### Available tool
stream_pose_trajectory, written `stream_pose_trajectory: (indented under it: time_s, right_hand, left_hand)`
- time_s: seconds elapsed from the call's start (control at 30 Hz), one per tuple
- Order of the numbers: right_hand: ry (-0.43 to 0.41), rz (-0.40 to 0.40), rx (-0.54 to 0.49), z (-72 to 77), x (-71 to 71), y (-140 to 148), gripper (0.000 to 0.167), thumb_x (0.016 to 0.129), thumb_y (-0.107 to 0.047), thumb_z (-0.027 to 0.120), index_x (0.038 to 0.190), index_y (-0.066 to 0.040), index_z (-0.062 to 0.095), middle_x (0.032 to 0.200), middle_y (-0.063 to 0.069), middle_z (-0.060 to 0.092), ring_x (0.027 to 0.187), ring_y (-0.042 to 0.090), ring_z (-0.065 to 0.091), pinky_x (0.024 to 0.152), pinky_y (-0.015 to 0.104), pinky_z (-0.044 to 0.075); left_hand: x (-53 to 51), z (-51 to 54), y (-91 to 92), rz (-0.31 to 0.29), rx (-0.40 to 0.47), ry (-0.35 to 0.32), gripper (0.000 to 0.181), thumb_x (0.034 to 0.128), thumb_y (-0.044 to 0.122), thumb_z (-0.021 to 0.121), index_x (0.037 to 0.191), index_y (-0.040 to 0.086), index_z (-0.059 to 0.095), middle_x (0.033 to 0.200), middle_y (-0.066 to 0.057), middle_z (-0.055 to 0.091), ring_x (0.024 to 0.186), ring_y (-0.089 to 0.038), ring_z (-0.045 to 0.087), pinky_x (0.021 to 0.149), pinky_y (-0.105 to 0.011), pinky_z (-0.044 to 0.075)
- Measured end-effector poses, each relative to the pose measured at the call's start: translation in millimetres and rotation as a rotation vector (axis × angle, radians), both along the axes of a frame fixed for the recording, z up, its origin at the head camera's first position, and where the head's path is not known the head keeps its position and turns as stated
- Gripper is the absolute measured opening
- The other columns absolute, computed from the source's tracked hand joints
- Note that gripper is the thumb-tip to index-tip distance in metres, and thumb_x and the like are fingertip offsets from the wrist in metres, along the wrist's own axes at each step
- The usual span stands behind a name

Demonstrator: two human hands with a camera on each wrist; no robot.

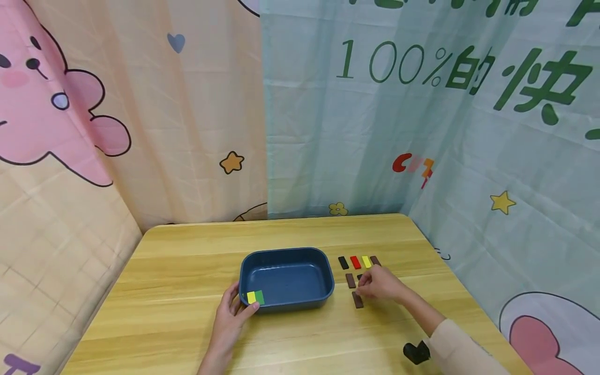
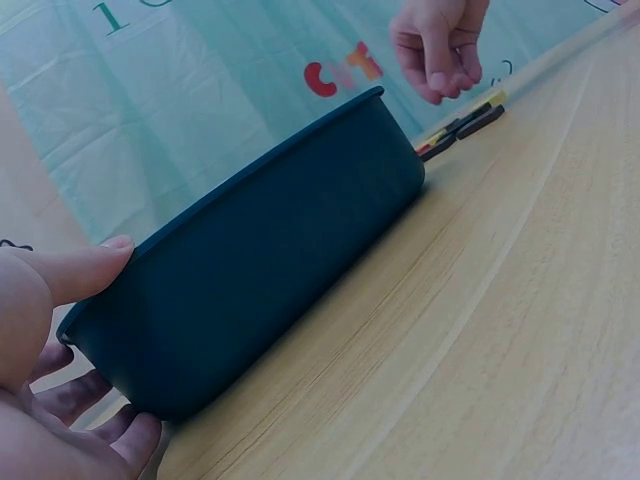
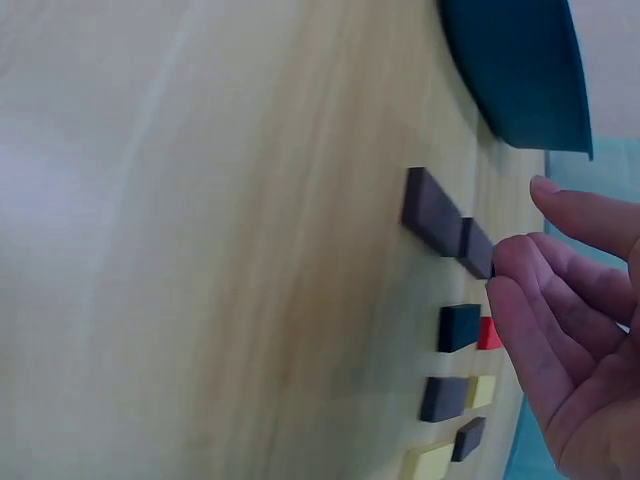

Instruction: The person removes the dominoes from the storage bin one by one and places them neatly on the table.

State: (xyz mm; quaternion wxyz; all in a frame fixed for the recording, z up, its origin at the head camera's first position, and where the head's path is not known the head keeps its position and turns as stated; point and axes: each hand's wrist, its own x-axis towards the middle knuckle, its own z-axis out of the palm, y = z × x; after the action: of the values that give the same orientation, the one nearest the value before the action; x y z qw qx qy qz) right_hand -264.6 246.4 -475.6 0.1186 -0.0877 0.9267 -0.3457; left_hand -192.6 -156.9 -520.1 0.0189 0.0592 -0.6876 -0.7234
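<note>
A dark blue rectangular tub (image 1: 300, 307) stands on the table, a yellow block (image 1: 251, 297) and a green block (image 1: 260, 297) in its near-left corner. My left hand (image 1: 228, 319) grips that corner, its thumb (image 2: 85, 270) on the rim and its fingers around the outer wall. To the right of the tub, my right hand (image 1: 382, 284) hovers over small flat blocks with loosely bent fingers. No block shows in it; in the right wrist view the thumb is apart from the fingers. Closest to this hand are brown blocks (image 3: 432, 212). In the head view it hides part of the group.
Beyond the right hand lie a black block (image 1: 344, 262), a red block (image 1: 355, 262), a yellow block (image 1: 366, 261) and a brown block (image 1: 375, 260) in a row. The wooden table (image 1: 187, 271) meets printed curtains (image 1: 328, 156) at its back and sides.
</note>
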Motion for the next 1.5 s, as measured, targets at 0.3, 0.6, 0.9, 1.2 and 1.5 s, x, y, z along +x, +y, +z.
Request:
stream_pose_trajectory:
  time_s: [0.3,0.6,0.9,1.2,1.5]
  right_hand:
    - [0.065,0.245,-0.032,28.5,-17.5,-21.3,0.012,0.088,-0.01,0.083,0.093,-0.004,0.073,0.079,-0.003,0.069,0.07,0.016,0.065,0.062,0.03,0.058]
    - [0.075,0.394,-0.005,50.5,-41.7,-59.4,0.017,0.091,-0.01,0.08,0.102,0.001,0.073,0.085,-0.004,0.069,0.077,0.015,0.066,0.068,0.029,0.059]
    - [0.095,0.488,0.054,61.7,-60.7,-97.7,0.019,0.09,-0.01,0.082,0.104,0.0,0.074,0.083,-0.006,0.068,0.077,0.01,0.065,0.07,0.026,0.059]
    - [0.123,0.589,0.144,67.2,-76.6,-137.1,0.023,0.088,-0.008,0.084,0.107,0.002,0.075,0.083,-0.007,0.069,0.075,0.007,0.064,0.069,0.023,0.058]
    - [0.127,0.692,0.172,67.5,-91.5,-183.3,0.026,0.088,-0.011,0.084,0.11,0.0,0.076,0.086,-0.009,0.069,0.078,0.003,0.064,0.073,0.018,0.056]
  left_hand:
    - [-3.0,-2.4,-1.5,-0.003,0.011,-0.004,0.084,0.092,0.004,0.078,0.16,0.001,0.028,0.163,-0.026,0.027,0.147,-0.047,0.031,0.117,-0.048,0.036]
    - [-4.1,-4.4,0.5,0.01,0.011,-0.016,0.085,0.0909,0.006,0.079,0.159,0.001,0.029,0.163,-0.026,0.028,0.147,-0.046,0.031,0.117,-0.048,0.036]
    - [-4.4,-3.5,4.4,0.003,0.027,0.004,0.087,0.0903,0.007,0.081,0.16,0.0,0.028,0.162,-0.029,0.027,0.146,-0.048,0.033,0.116,-0.051,0.036]
    - [-4.4,-3.4,6.2,-0.006,0.034,-0.02,0.087,0.0904,0.008,0.081,0.16,0.001,0.028,0.162,-0.029,0.028,0.146,-0.048,0.033,0.116,-0.052,0.037]
    - [-2.4,-1.9,0.0,0.003,0.018,-0.03,0.086,0.0915,0.009,0.08,0.159,0.002,0.027,0.163,-0.027,0.026,0.147,-0.047,0.031,0.115,-0.051,0.037]
